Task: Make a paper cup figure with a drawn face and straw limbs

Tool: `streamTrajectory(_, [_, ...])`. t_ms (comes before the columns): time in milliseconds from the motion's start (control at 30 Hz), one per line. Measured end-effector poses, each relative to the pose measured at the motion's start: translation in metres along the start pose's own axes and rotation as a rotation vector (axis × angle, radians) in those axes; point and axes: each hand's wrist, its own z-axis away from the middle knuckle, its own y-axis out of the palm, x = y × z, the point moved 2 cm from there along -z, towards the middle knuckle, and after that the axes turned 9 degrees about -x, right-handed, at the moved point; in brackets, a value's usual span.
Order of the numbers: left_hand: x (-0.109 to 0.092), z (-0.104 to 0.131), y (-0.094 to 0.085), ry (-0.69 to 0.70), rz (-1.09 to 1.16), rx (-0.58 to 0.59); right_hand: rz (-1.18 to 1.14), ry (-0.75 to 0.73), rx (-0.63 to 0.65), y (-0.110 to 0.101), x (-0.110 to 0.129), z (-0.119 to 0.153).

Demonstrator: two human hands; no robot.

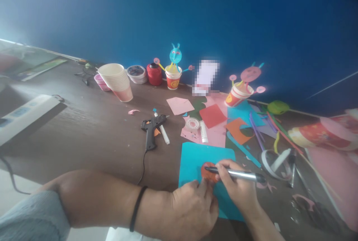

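Observation:
My right hand (237,187) grips a silver marker (237,174) with a black tip, its point resting on a small orange paper circle (207,173). My left hand (194,207) presses down beside that circle, fingers at its lower edge. The circle lies on a light blue paper sheet (192,159) on the brown table (92,133). A black band sits on my left wrist.
A black glue gun (151,129) with its cord, a white glue stick (203,131), a tape roll (192,123) and coloured paper scraps lie beyond the sheet. Stacked paper cups (117,81), cup figures (173,71) and a red thread spool (154,74) line the blue wall. Scissors (292,166) lie at right.

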Motion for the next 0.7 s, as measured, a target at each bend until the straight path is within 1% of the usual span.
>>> streamTrajectory(533, [0.0004, -0.0003, 0.0000, 0.021, -0.017, -0.012, -0.009, 0.009, 0.011, 0.0003, -0.0007, -0.0006])
streamTrajectory(600, [0.0008, -0.0008, -0.0009, 0.018, -0.013, -0.013, -0.002, 0.000, -0.003, -0.0007, -0.0026, -0.0004])
streamTrajectory(700, [0.0008, -0.0010, -0.0003, 0.002, 0.004, -0.003, 0.005, 0.003, -0.057, -0.0031, -0.0075, 0.0007])
